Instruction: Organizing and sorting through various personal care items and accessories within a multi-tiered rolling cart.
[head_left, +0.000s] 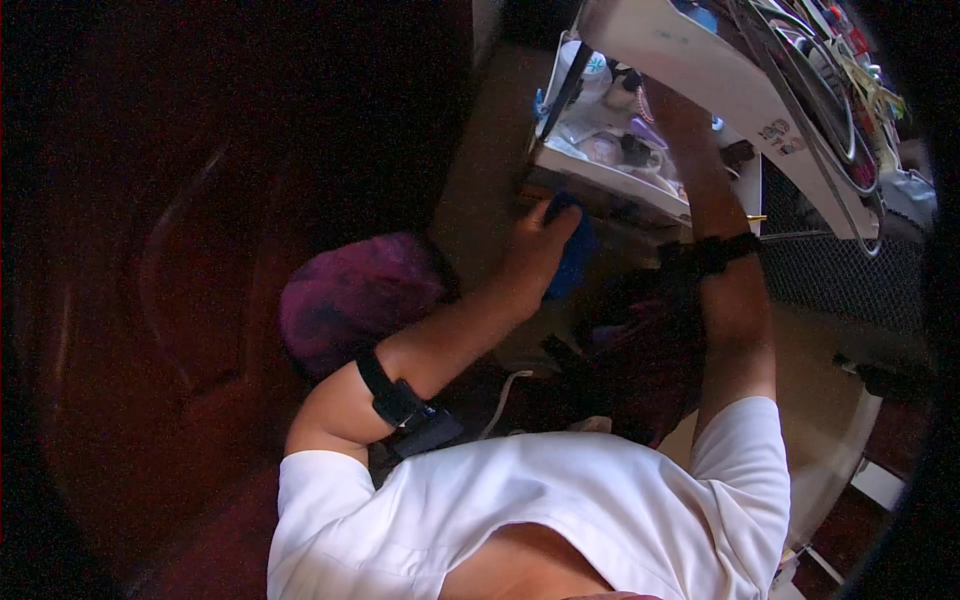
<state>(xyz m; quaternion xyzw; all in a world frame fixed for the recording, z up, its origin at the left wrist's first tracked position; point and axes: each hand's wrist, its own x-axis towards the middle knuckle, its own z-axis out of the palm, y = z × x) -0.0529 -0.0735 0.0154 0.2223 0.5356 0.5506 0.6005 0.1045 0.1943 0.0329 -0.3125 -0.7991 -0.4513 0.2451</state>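
Note:
My left hand (551, 225) is closed around a blue cloth-like item (574, 259), which hangs below the fingers in front of an open drawer. The white drawer (611, 180) holds a round white container (586, 69), a purple item (647, 133), plastic bags and several small dark and pale things. My right hand (664, 94) reaches into the drawer's right part, under the edge of the white desktop; its fingers are mostly hidden, so what it touches cannot be told. Each arm wears a black strap.
Above the drawer is a white desktop (750, 112) with cables (844, 191) hanging over its edge and clutter on it. A black mesh panel (832, 277) stands right of the drawer. A purple cushion-like thing (364, 296) is at the left, and a pale cable (504, 401) lies near my body.

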